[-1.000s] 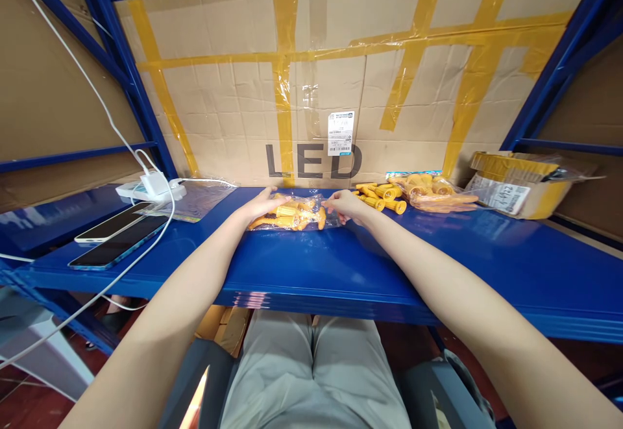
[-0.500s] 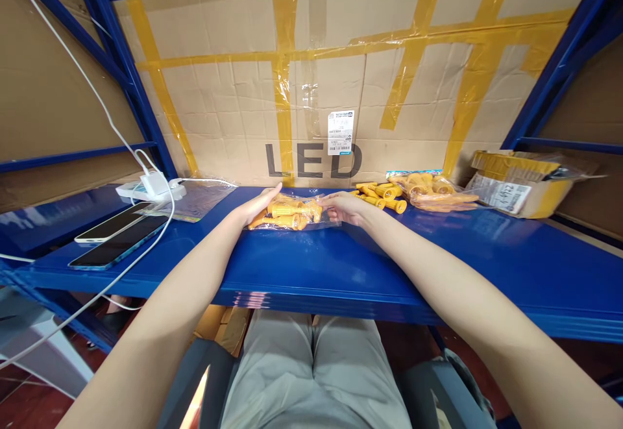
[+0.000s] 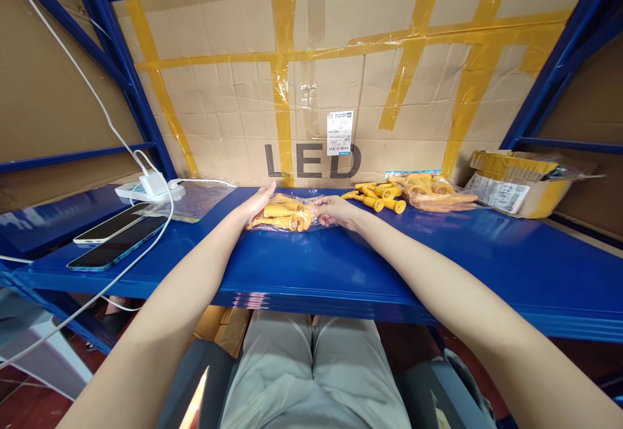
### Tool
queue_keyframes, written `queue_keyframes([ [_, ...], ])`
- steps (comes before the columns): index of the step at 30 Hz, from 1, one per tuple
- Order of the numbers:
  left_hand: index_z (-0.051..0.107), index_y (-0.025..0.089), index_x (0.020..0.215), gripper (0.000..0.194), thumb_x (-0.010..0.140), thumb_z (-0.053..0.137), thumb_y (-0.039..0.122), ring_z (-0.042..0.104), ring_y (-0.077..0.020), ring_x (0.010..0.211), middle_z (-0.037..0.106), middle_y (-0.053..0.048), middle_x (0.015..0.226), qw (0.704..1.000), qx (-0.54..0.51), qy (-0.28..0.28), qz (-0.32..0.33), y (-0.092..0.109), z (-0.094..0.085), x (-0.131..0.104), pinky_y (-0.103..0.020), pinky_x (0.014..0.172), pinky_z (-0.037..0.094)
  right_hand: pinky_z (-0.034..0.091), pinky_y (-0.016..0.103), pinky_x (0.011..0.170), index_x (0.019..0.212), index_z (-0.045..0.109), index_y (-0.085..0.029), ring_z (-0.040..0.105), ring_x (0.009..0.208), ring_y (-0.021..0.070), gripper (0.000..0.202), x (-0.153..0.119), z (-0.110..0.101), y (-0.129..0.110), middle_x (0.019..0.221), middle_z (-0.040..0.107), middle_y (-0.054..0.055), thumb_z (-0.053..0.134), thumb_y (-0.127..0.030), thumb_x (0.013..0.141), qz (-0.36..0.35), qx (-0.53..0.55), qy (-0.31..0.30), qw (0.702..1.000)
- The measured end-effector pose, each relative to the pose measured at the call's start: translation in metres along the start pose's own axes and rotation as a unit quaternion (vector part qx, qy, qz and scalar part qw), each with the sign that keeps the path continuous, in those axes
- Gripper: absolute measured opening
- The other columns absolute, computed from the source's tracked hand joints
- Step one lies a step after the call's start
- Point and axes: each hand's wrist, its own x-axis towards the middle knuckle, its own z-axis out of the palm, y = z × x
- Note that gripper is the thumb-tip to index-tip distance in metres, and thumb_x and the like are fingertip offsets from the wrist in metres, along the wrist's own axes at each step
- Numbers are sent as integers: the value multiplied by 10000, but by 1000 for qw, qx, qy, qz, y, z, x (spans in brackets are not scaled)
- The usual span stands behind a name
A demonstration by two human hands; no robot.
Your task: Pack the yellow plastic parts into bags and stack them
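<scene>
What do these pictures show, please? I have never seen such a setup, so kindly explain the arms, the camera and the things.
There is no machine here: the arms belong to a person working bare-handed. One camera, worn on the head, looks forward and down.

On the blue shelf surface, a clear bag of yellow pieces lies between the hands. The left hand rests open against one end; the right hand's fingers touch the other, though their exact grip is unclear.

To the right are loose yellow pieces, another filled bag and a small carton. To the left lie two phones.
</scene>
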Motion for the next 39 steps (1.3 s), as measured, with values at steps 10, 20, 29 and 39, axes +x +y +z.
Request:
queue_keyframes([
  [10, 500, 163, 1324, 558, 883, 576, 497, 603, -303, 1193, 595, -177, 1342, 997, 81, 9, -13, -3, 4, -2, -385, 993, 472, 290, 158, 357, 670, 565, -161, 431, 362, 49, 189, 5, -3, 4, 451, 567, -35, 743, -124, 725, -4, -62, -7, 998],
  [20, 539, 168, 1223, 509, 898, 527, 559, 707, -267, 999, 716, -149, 1135, 975, -177, -110, -81, 0, 2, -4, -364, 845, 574, 387, 172, 429, 710, 591, -153, 446, 416, 59, 190, 4, -2, 1, 516, 623, 7, 778, -173, 734, 10, 21, 4, 1000],
  [29, 539, 175, 1254, 585, 868, 536, 615, 701, -270, 1024, 723, -140, 1130, 981, -151, -88, -86, -6, -1, 2, -351, 870, 566, 396, 156, 485, 718, 593, -156, 461, 450, 49, 126, 10, -9, 6, 586, 678, 14, 709, -159, 766, 16, 27, -40, 999],
  [39, 482, 182, 1297, 565, 907, 489, 591, 650, -246, 1130, 633, -152, 1301, 993, -70, -58, -70, -1, 0, -3, -341, 918, 536, 241, 162, 364, 674, 601, -156, 356, 352, 37, 144, 4, -1, 5, 431, 560, -36, 715, -171, 761, -20, -62, -23, 998],
])
